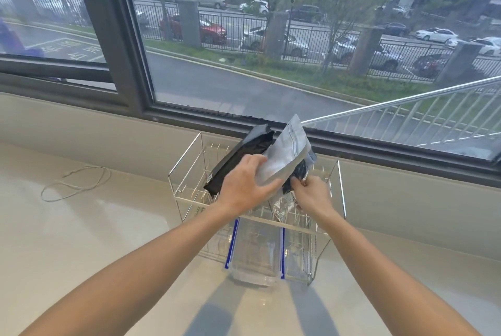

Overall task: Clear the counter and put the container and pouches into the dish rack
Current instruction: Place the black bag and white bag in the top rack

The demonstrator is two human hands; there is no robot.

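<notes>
Wire dish rack (187,162) on pale surface (81,227); clear container (254,251) with blue clips in lower tier; left hand (244,186) grip closed on black pouch (238,156) and silver pouch (284,154) over upper tier; right hand (311,194) pinching foil pouch (284,202); loose string (76,181) left.

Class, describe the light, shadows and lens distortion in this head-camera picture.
Head view: daylight enters through the window; both arms cast soft shadows on the glossy counter toward the camera; the wide lens bends the window frame; the clear container blends into the dish rack.
</notes>
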